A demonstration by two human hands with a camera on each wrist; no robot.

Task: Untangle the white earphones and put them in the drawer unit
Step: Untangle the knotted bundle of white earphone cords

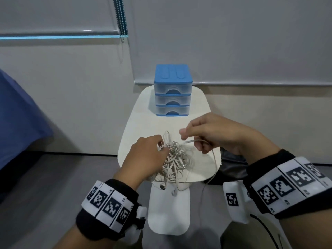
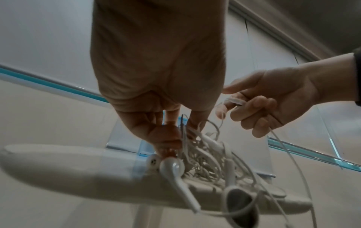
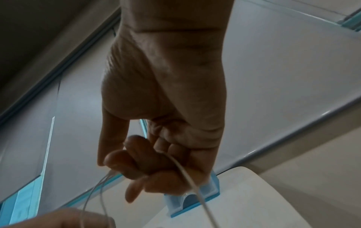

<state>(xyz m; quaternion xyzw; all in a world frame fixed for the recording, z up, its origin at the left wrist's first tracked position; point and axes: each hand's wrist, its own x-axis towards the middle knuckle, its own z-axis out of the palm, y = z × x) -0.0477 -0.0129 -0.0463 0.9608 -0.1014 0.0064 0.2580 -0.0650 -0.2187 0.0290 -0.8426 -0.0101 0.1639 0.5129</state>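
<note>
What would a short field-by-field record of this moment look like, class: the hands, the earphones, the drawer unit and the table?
left hand: fingers pinching the tangle, holding it down on the table
right hand: raised, gripping one strand pulled out of the tangle
white earphones: still a knotted bundle at the table's near edge; two earbuds dangle over that edge
loose cable: runs from the right hand down past the table edge
drawer unit: blue top, three clear drawers, all closed, at the table's far end
table: white, rounded
task state: untangling under way, nothing stored
</note>
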